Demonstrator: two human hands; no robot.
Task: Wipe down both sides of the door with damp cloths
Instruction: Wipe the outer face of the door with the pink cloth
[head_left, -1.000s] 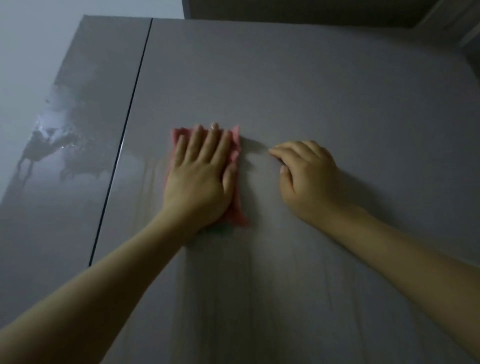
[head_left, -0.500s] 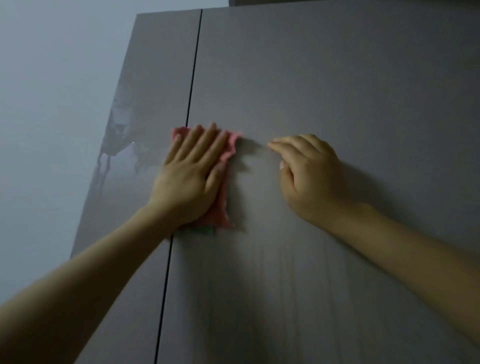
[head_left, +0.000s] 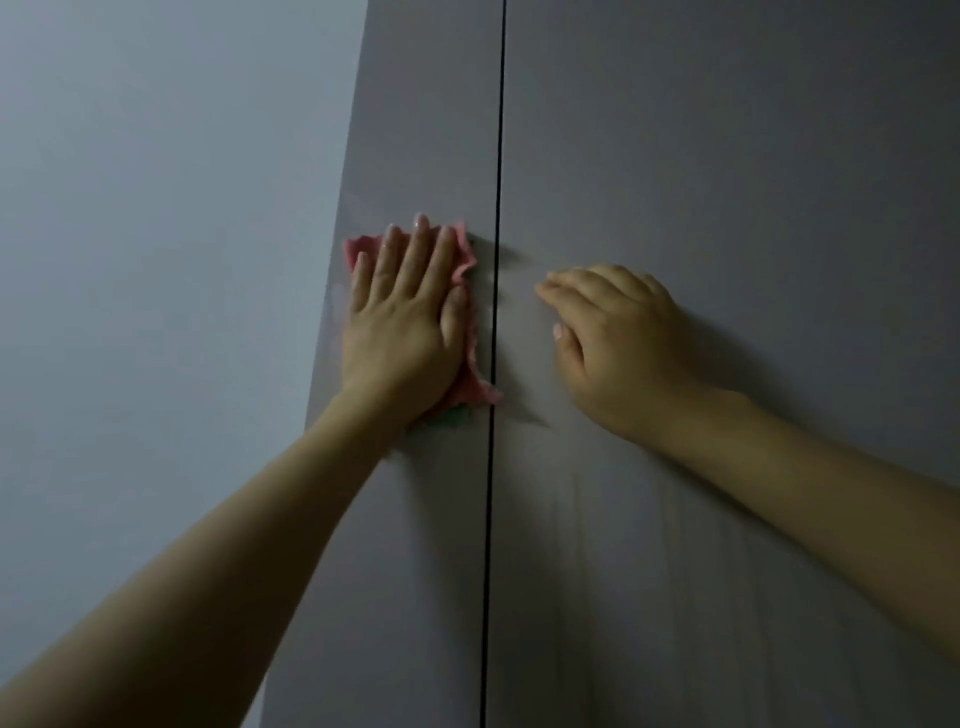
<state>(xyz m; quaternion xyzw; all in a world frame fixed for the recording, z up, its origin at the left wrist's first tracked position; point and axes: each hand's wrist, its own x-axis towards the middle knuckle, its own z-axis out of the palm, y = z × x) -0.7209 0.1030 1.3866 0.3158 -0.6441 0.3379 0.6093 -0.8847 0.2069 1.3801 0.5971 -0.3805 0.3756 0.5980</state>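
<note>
wiping the grey door panels, pink cloth under the left palm

left hand (head_left: 402, 322) is spread flat, fingers straight, pressing the pink cloth (head_left: 470, 387) against the narrow left panel (head_left: 415, 519), just beside the dark seam (head_left: 493, 467). i'd guess the flat palm is there so the whole rag bears on the surface instead of bunching up. right hand (head_left: 618, 338) holds nothing, fingers loosely curled with the tips resting on the wide right panel (head_left: 727, 208), probably bracing the door so it doesn't swing under the push. cloth's lower corner just reaches the seam. faint streaks lower on the right panel look like damp wipe marks, hard to be sure in this light. plain wall (head_left: 156, 260) to the left. no containers anywhere in view, no bucket or basin.
</note>
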